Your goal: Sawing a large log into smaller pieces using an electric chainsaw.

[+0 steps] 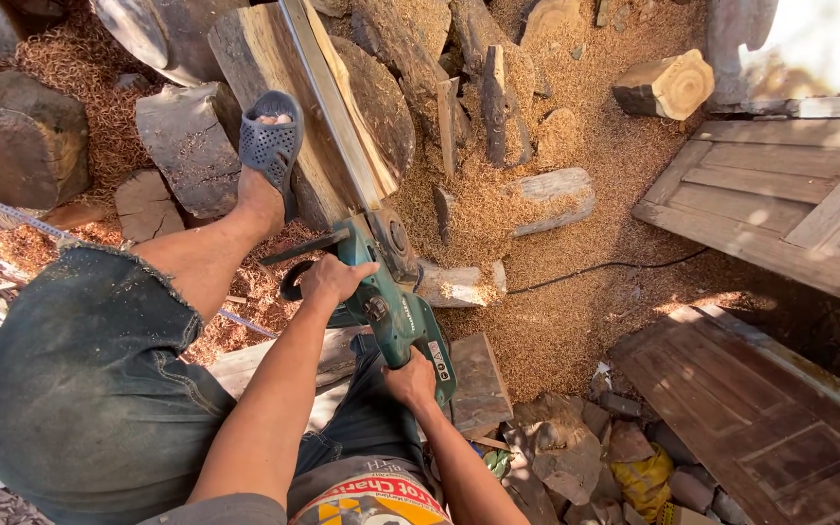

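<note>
With left hand clenched on the green chainsaw front handle and right hand gripping the rear, the bar could kick or slip off the log toward the sandalled foot bracing just beside it.

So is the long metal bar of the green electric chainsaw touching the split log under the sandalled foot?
Touching. The head view shows the bar lying flat along the log's pale cut face, no gap visible; both hands grip the saw.
</note>
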